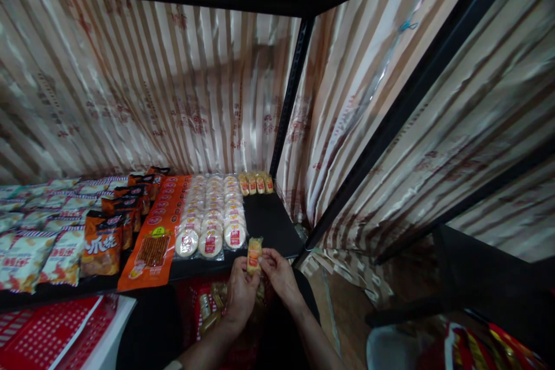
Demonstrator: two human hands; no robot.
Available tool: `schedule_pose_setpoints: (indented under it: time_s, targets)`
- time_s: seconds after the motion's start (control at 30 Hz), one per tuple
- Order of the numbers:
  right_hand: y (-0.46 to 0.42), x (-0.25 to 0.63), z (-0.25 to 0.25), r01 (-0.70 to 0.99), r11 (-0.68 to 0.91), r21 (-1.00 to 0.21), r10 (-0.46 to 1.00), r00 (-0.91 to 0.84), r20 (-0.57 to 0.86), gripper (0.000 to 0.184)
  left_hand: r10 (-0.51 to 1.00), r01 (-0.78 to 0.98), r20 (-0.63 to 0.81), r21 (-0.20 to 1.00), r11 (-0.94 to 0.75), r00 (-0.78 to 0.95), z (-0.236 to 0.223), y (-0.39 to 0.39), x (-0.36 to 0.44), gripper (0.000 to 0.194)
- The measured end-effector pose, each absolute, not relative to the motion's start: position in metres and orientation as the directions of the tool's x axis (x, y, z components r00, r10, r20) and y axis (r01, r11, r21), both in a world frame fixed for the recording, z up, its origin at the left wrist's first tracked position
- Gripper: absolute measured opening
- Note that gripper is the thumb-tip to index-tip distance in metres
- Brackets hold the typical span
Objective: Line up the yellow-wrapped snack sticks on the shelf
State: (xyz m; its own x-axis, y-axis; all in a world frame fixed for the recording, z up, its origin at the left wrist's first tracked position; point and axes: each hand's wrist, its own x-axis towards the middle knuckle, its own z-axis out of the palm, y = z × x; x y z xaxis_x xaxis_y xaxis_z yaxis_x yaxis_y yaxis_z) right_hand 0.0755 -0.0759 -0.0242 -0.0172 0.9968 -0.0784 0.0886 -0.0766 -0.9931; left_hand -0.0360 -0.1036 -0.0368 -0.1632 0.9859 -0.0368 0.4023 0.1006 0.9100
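Note:
My left hand (240,292) and my right hand (280,274) both pinch one small yellow snack packet (254,252), held upright just in front of the black shelf (269,219). At the shelf's back right corner several matching yellow packets (255,183) stand in a row. Bare shelf board lies between that row and my hands. Below my hands, more yellow packets (208,309) lie in a red container, partly hidden by my wrists.
Rows of round white cakes in clear wrap (212,214), a long orange packet (154,240), orange bags (117,225) and white-and-red bags (34,231) fill the shelf leftward. Striped paper covers the walls. A black upright post (288,98) stands at the back corner. A red-and-white box (47,332) is lower left.

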Motion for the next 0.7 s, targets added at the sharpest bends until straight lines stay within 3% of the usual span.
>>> schedule_pose_setpoints:
  time_s: [0.27,0.7]
  targets:
    - [-0.071,0.084,-0.019,0.392,-0.053,-0.918,0.996,0.085,-0.021,0.027,0.99,0.462,-0.058,0.88,0.112,-0.129,-0.033,-0.094,-0.027,0.016]
    - [-0.052,0.097,-0.031,0.448,-0.034,-0.893,0.987,0.154,0.04,0.029,0.99,0.529,-0.064,0.84,0.12,-0.122,-0.027,-0.068,-0.016,0.03]
